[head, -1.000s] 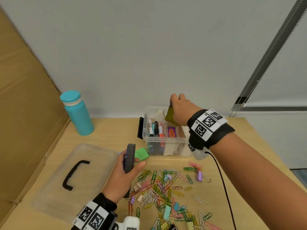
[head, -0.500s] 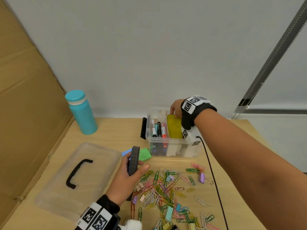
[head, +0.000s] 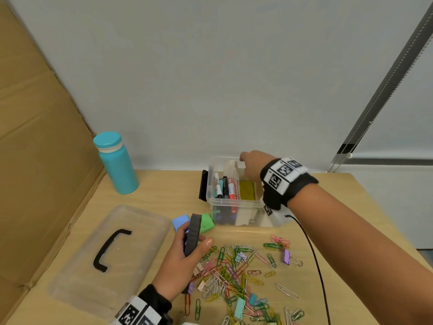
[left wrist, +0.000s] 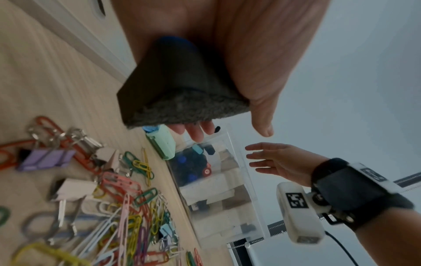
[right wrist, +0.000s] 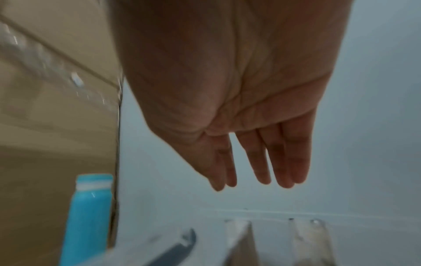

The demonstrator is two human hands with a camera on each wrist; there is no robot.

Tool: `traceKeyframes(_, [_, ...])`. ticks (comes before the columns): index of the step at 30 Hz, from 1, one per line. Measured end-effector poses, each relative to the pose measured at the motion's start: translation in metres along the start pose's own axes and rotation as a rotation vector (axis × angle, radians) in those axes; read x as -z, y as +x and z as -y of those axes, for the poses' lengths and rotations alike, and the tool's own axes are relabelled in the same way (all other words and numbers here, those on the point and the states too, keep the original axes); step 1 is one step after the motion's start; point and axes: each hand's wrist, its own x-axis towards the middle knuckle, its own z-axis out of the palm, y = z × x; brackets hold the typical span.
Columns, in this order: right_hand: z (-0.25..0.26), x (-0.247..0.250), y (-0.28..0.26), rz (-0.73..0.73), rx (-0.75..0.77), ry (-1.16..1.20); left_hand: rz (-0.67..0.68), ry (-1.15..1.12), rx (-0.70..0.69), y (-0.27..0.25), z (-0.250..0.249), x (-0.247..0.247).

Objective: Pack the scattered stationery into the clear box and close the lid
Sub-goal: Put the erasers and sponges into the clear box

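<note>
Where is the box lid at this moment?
In the head view the lid lies flat on the table's left side, between the cardboard wall and the left hand.

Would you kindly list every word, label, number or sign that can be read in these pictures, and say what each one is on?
No text can be read.
Wristbands and: black-and-white square code patterns, no letters.
Wrist camera: one such code square, no letters.
Markers in the clear box: label print too small to read.
Teal bottle: a faint mark, illegible.
</note>
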Motion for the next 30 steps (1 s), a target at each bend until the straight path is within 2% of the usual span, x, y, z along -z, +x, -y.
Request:
traceKeyframes(2, [0.009, 0.006, -0.042, -0.103, 0.028, 0.163, -0.004, 0.022, -0.021, -0.001, -0.003, -0.001])
traceKeyframes(4, [0.011, -0.001, -0.064, -0.135, 0.108, 0.328, -0.005, 0.077, -0.075, -0.001, -0.011, -0.003])
traceKeyframes(6, [0.014, -0.009, -0.085, -0.049, 0.188, 0.472, -0.022, 0.228, -0.157, 0.002, -0.022, -0.01])
traceKeyframes(9, [0.022, -0.017, -0.111, 0.219, 0.304, 0.845, -0.083, 0.553, -0.291, 0.016, -0.046, -0.031])
traceKeyframes(10, [0.021, -0.02, -0.112, 0.25, 0.301, 0.952, -0.09, 0.616, -0.35, 0.022, -0.054, -0.038])
traceKeyframes(12, [0.011, -0.019, -0.111, 0.15, 0.265, 1.009, -0.025, 0.71, -0.427, 0.038, -0.07, -0.046])
traceKeyframes(14, [-0.006, -0.014, -0.105, -0.056, 0.224, 0.952, 0.071, 0.8, -0.408, 0.061, -0.077, -0.041])
traceKeyframes(17, [-0.029, 0.0, -0.098, -0.391, 0.154, 0.832, 0.024, 0.849, -0.239, 0.103, -0.068, -0.025])
traceKeyframes(18, [-0.032, 0.004, -0.096, -0.474, 0.137, 0.814, 0.002, 0.868, -0.193, 0.115, -0.06, -0.021])
traceKeyframes(20, [-0.032, 0.006, -0.088, -0.537, 0.117, 0.79, 0.019, 0.822, -0.13, 0.131, -0.04, -0.018])
traceKeyframes(23, [-0.027, -0.001, -0.067, -0.462, 0.086, 0.698, 0.06, 0.625, -0.155, 0.137, -0.023, -0.018])
traceKeyframes(30, [-0.021, 0.002, -0.021, -0.098, -0.044, 0.388, 0.076, 0.648, -0.169, 0.124, -0.016, -0.019])
